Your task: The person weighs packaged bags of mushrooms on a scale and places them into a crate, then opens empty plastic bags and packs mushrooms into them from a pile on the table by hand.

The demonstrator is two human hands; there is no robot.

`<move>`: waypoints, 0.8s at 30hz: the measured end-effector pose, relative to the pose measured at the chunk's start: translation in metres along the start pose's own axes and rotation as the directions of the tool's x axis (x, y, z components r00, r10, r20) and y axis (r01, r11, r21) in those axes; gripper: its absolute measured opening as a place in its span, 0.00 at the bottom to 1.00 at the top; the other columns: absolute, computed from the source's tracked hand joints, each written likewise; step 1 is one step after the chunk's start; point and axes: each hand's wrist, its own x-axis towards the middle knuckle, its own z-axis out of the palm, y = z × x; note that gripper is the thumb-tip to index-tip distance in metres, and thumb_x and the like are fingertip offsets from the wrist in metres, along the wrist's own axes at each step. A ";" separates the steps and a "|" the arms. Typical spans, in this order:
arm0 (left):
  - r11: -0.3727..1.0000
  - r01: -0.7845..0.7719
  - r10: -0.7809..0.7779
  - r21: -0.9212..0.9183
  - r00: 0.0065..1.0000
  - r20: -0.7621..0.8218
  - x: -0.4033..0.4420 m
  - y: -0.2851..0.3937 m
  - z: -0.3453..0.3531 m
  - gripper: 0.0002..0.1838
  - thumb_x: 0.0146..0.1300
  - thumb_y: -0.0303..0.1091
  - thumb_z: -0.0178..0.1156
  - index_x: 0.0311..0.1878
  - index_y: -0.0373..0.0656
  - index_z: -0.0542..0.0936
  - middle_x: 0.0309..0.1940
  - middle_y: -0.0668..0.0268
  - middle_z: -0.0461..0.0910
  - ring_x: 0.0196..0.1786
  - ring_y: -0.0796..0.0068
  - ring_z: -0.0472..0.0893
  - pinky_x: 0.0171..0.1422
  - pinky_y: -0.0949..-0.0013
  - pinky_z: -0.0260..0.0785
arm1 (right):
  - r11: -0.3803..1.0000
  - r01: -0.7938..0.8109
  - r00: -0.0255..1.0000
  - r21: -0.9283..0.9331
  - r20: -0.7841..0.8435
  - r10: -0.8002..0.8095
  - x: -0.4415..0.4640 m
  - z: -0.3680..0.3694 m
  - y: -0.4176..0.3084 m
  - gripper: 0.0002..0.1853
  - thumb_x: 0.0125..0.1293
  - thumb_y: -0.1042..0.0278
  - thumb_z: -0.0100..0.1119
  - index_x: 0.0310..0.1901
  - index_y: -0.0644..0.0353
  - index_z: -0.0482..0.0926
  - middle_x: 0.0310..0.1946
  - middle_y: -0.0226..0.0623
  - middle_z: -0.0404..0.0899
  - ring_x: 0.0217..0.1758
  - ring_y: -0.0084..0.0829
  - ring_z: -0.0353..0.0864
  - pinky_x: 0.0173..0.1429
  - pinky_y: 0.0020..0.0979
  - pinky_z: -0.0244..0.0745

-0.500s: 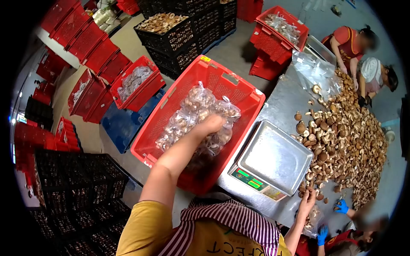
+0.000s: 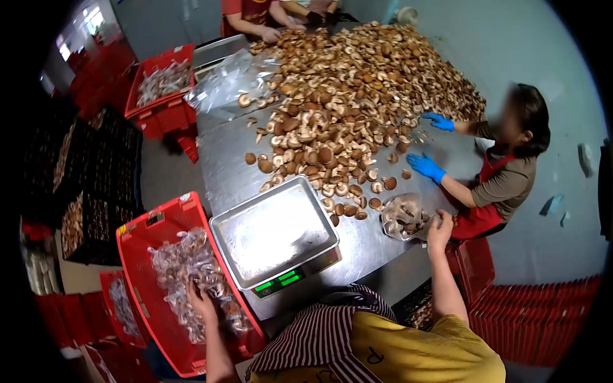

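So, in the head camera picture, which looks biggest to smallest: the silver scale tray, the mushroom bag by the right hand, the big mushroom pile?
1. Mushroom pile
2. Silver scale tray
3. Mushroom bag

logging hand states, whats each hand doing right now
Left hand: open, fingers apart, at the bagged mushrooms in the red crate.
Right hand: partly curled by the clear bag, grip can't be told.

Clear bag (image 2: 402,216) w/ mushrooms (image 2: 412,228) on tbl (image 2: 225,169); filled bags (image 2: 185,274) piled in red crate (image 2: 167,221).
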 end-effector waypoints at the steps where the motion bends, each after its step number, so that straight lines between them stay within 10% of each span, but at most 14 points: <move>1: 0.999 -0.011 0.011 0.044 1.000 -0.019 -0.007 0.011 -0.007 0.23 0.62 0.20 0.52 0.63 0.35 0.70 0.65 0.49 0.67 0.68 0.51 0.66 0.72 0.59 0.56 | 0.999 -0.008 0.999 -0.031 -0.041 0.007 0.006 -0.001 0.017 0.14 0.62 0.73 0.56 0.50 0.64 0.75 0.48 0.47 0.77 0.55 0.48 0.73 0.60 0.42 0.66; 8: 0.979 0.046 -0.078 -0.198 0.984 -0.159 -0.031 0.045 -0.007 0.20 0.61 0.17 0.51 0.58 0.33 0.73 0.58 0.53 0.74 0.62 0.58 0.72 0.67 0.61 0.62 | 0.983 -0.112 0.993 -0.144 0.019 0.116 0.022 0.020 0.074 0.32 0.61 0.60 0.64 0.64 0.67 0.66 0.53 0.51 0.76 0.56 0.46 0.75 0.59 0.40 0.69; 10: 0.990 -0.011 -0.017 -0.142 0.981 -0.193 -0.032 0.068 -0.001 0.19 0.61 0.18 0.51 0.57 0.33 0.75 0.56 0.55 0.75 0.60 0.59 0.73 0.67 0.62 0.62 | 0.778 -0.580 0.775 0.242 0.458 0.435 0.025 0.041 0.091 0.26 0.66 0.63 0.60 0.62 0.66 0.68 0.42 0.43 0.80 0.43 0.39 0.81 0.49 0.36 0.75; 12: 0.961 -0.082 0.039 -0.265 0.986 -0.164 -0.042 0.102 0.003 0.19 0.61 0.18 0.51 0.56 0.34 0.75 0.56 0.55 0.75 0.60 0.60 0.73 0.67 0.63 0.61 | 0.537 -0.693 0.711 0.481 0.579 0.399 0.030 0.029 0.060 0.20 0.69 0.69 0.54 0.60 0.64 0.70 0.32 0.33 0.79 0.32 0.28 0.79 0.39 0.28 0.75; 14: 0.942 -0.096 0.055 -0.321 0.989 -0.135 -0.049 0.147 0.006 0.17 0.62 0.18 0.50 0.55 0.34 0.76 0.55 0.56 0.75 0.60 0.62 0.73 0.67 0.65 0.61 | 0.293 -0.658 0.752 0.694 0.586 0.302 0.046 0.003 -0.008 0.14 0.71 0.75 0.48 0.56 0.64 0.73 0.30 0.31 0.76 0.30 0.20 0.74 0.37 0.21 0.72; 24: 0.843 -0.122 0.268 -0.525 0.940 0.211 -0.092 0.321 0.073 0.32 0.57 0.25 0.61 0.67 0.39 0.67 0.64 0.56 0.68 0.63 0.62 0.72 0.63 0.63 0.67 | -0.032 -0.661 0.636 0.750 0.536 -0.555 0.047 -0.082 -0.208 0.15 0.68 0.71 0.52 0.54 0.68 0.71 0.46 0.41 0.76 0.50 0.31 0.78 0.61 0.33 0.71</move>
